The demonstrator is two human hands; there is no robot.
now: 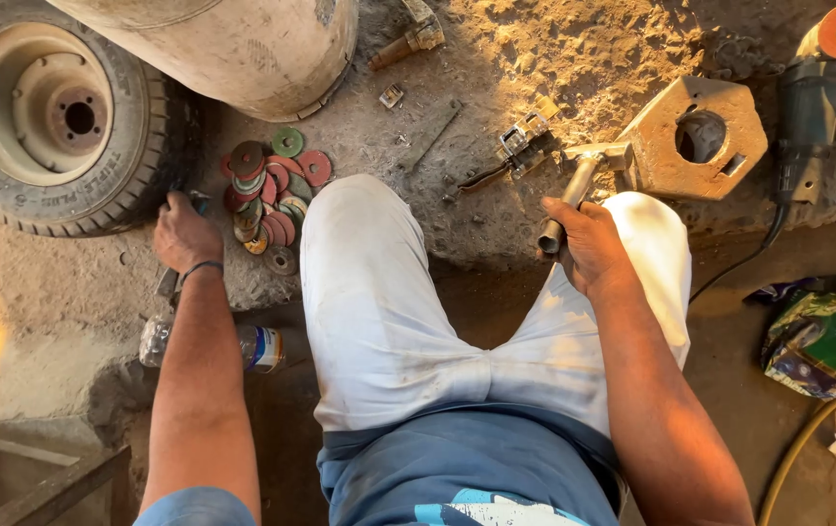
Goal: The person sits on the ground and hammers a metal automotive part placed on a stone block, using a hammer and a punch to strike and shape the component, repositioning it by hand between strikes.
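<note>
I squat over dusty ground, my knees in white trousers in the middle of the view. My right hand [589,244] grips the handle of a metal hammer [584,168], its head next to a thick hexagon-shaped metal block [696,136] with a round hole. My left hand [182,234] reaches down at the left and is closed on a small dark tool [170,282], partly hidden under the wrist. It is beside a pile of worn red and green grinding discs [267,190].
A small tyre on a cream rim [48,112] lies at the top left, beside a large pale cylinder [233,44]. An angle grinder [822,88] with cable lies top right. A plastic bottle [252,346], a green bag [822,341], a yellow hose [803,443] and scattered metal parts [525,141] lie around.
</note>
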